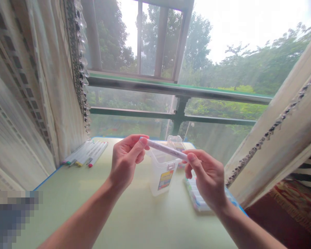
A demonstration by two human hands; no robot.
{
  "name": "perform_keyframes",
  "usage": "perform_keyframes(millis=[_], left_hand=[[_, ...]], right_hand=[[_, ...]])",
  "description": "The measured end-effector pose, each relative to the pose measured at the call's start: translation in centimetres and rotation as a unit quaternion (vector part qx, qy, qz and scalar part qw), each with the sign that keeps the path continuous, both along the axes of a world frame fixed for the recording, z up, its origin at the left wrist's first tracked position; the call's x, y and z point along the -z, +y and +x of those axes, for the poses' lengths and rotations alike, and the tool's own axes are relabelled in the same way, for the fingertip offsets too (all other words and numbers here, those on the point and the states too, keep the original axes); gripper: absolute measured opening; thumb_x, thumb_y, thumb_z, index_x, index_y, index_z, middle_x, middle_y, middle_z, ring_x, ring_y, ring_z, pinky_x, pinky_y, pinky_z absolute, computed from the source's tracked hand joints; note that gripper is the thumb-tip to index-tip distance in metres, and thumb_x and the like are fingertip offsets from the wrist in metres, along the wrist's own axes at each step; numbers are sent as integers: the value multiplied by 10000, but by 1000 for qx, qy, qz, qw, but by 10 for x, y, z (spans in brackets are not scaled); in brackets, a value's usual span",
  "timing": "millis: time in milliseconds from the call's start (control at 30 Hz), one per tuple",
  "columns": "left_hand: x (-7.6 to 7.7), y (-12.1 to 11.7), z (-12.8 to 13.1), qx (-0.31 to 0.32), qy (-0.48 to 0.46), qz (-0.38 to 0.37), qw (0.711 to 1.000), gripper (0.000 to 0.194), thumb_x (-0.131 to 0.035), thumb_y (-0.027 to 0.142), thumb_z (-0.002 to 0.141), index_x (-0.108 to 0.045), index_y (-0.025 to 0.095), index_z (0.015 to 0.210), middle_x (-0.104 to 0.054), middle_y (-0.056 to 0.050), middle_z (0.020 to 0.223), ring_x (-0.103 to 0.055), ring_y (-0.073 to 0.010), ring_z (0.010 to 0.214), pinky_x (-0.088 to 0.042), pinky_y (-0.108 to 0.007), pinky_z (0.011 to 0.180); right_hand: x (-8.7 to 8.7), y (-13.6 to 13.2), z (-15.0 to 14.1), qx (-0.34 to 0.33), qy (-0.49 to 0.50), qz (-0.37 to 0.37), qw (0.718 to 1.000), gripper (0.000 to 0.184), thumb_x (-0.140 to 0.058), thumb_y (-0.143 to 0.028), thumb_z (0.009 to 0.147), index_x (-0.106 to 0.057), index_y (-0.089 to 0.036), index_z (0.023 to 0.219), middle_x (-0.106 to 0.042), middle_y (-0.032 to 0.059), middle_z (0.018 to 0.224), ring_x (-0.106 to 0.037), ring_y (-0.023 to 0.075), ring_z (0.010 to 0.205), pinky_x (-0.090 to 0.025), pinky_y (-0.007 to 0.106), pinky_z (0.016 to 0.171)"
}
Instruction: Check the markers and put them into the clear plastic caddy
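Note:
A white marker pen [166, 149] is stretched level between my two hands, above the table. My left hand [129, 155] pinches its left end, where a little light blue shows at the fingertips. At the other end, my right hand [206, 173] grips the marker between thumb and fingers. Just behind and below the marker stands a clear plastic box [158, 173] with a yellow and blue label, its lid tipped back. Under my right hand lies a flat clear case [197, 197] with white markers in it, partly hidden by the hand.
Several white markers with coloured ends [89, 154] lie side by side at the table's far left. The pale green table [134, 221] has a blue edge. Curtains [52, 86] hang on both sides, and a green-framed window railing [180, 110] stands behind.

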State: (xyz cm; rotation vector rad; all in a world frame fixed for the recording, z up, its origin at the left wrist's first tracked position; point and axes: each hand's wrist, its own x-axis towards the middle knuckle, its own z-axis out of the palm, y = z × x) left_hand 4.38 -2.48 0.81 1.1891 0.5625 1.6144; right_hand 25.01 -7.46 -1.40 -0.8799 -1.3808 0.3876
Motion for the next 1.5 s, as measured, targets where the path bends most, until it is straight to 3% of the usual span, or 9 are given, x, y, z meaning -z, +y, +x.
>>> perform_keyframes(millis=[267,367,467,533,633,800,1000,1233,1500], left_hand=[[2,-6,-2,8,100,51,994,345,-771,484,870,-802,166,1002,-655,-31,688,-452,-95,539,-315,-242,505],[9,1,-8,-110,237,177,949,482,-622,599,934,-783,220,1186,-724,-116,1116,-645,-258,1027,-516,-398,900],[23,19,-9,-158,390,168,892,647,-604,618,917,-626,233,1437,-525,-151,1544,-434,-377,1447,-292,-597,1221],[36,32,-8,-157,432,110,881,676,-688,515,872,-578,185,1451,-550,-187,1507,-472,-380,1428,-339,-594,1205],[50,44,-7,-173,437,104,877,627,-709,371,859,-551,200,1441,-602,-163,1433,-538,-337,1368,-384,-553,1190],[59,48,-9,-197,380,16,903,687,-839,453,741,-598,177,1323,-578,-192,1377,-557,-361,1321,-463,-534,1098],[54,43,-4,-83,331,-56,938,780,-915,488,654,-558,200,1285,-674,-153,1260,-643,-335,1202,-527,-493,1004],[46,29,1,-47,310,5,949,699,-918,377,655,-537,239,1224,-628,-121,1337,-576,-320,1313,-589,-444,928],[44,19,1,-47,384,212,897,777,-841,237,721,-492,285,1413,-507,-125,1468,-502,-307,1369,-582,-463,1020]], right_hand=[[-14,-23,-1,54,-227,110,966,171,-759,-253,903,-803,-232,1067,-791,67,888,-727,195,730,-545,300,629],[-12,-20,-1,53,-214,93,971,174,-741,-264,918,-808,-241,1076,-780,62,876,-707,199,721,-533,309,635],[-1,-4,0,83,-81,33,993,209,-684,-371,960,-789,-227,1071,-730,45,814,-630,180,655,-486,302,592],[9,10,0,85,-2,-33,996,296,-648,-464,974,-758,-212,1085,-680,14,756,-561,157,599,-446,282,555],[23,22,-7,49,-28,-98,994,343,-642,-500,966,-751,-191,1069,-698,25,807,-612,180,729,-491,300,688],[35,23,-22,-24,-10,-175,984,428,-615,-563,959,-768,-195,1114,-761,64,963,-675,226,902,-526,353,849],[42,23,-25,-48,138,-224,964,459,-713,-650,842,-760,-201,923,-719,45,858,-646,195,833,-570,335,813],[35,20,-25,-87,217,-209,949,359,-760,-564,833,-692,-212,822,-652,12,813,-637,160,776,-603,315,793],[17,16,-12,-35,271,-121,954,233,-702,-446,903,-714,-219,951,-627,-8,775,-582,139,744,-534,264,774]])
